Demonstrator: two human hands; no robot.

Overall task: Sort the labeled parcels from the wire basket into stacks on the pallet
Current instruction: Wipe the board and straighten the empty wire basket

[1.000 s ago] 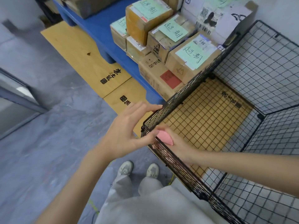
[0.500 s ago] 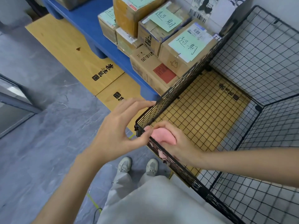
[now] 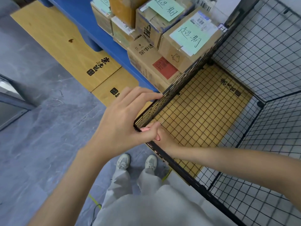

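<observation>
Curled round a small pink item, your right hand sat just inside the near corner of the wire basket, with only slivers of pink showing between the fingers, so what the item was could not be told. Your left hand lay outside that same corner, fingers straight and loose, the fingertips touching the top edge of the basket wall and the thumb pressed against your right hand. Through the mesh floor of the basket showed a yellow board printed with black characters. The labeled parcels stood stacked on the blue pallet, right against the outside of the basket wall; the nearest carried a green label with handwriting, and the carton under it bore a red patch. Wooden boards lay on the grey floor beside the pallet, and your pale shoes stood near the basket corner.
</observation>
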